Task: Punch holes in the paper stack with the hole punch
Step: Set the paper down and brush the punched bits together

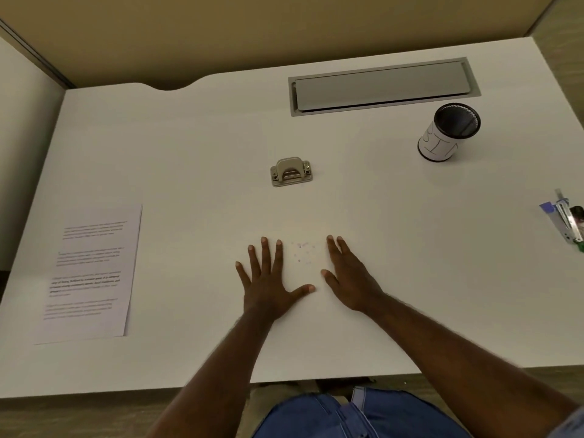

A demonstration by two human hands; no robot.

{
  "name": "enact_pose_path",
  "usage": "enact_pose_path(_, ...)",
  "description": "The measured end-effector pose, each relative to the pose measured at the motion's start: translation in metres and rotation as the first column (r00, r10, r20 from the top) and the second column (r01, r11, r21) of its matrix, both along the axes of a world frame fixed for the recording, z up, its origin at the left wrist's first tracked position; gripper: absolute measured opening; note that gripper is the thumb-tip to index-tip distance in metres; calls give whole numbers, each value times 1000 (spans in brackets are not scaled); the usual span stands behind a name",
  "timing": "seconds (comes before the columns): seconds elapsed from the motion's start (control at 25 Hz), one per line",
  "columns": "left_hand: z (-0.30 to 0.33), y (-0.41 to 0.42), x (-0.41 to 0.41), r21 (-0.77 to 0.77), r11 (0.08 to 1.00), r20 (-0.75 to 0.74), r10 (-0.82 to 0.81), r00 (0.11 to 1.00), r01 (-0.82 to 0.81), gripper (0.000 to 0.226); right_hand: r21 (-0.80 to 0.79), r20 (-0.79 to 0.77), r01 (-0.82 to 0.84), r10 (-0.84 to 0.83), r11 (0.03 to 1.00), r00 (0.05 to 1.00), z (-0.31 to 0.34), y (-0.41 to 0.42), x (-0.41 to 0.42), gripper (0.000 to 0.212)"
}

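Observation:
A small beige hole punch (291, 171) stands in the middle of the white desk (196, 147). The paper stack (91, 273), printed with text, lies flat at the left side, far from the punch. My left hand (270, 276) rests palm down on the desk with fingers spread, holding nothing. My right hand (347, 276) lies flat beside it, also holding nothing. Between the two hands sit several tiny paper dots (303, 252). The punch is well beyond my fingertips.
A black mesh pen cup (448, 132) wrapped in white paper stands at the back right. A grey cable hatch (382, 86) is set into the desk's far side. A stapler and other small items (565, 219) lie at the right edge. Beige partition walls surround the desk.

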State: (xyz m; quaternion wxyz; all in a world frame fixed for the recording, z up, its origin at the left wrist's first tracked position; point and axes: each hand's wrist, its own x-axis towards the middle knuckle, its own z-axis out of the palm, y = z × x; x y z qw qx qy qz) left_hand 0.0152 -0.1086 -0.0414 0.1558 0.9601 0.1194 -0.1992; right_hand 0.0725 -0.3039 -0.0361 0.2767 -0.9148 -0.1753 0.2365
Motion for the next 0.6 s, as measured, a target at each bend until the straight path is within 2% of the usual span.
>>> enact_pose_path(0.2,2,-31,3,-42,997,-9,-60,998,60,111,-30,1,-32,32,999,999,0,1,9,66)
enact_pose_path(0.32,5,-24,-5,-109,992,25,72,997,-69,111,53,33,13,-14,999,999,5,9,21,61)
enact_pose_path(0.4,5,-11,-14,-119,980,32,166,986,-161,114,70,93,-14,7,997,996,7,20,28,59)
enact_pose_path(0.6,2,15,-30,-73,992,-1,104,995,-103,120,-116,210,-114,137,987,968,11,51,23,62)
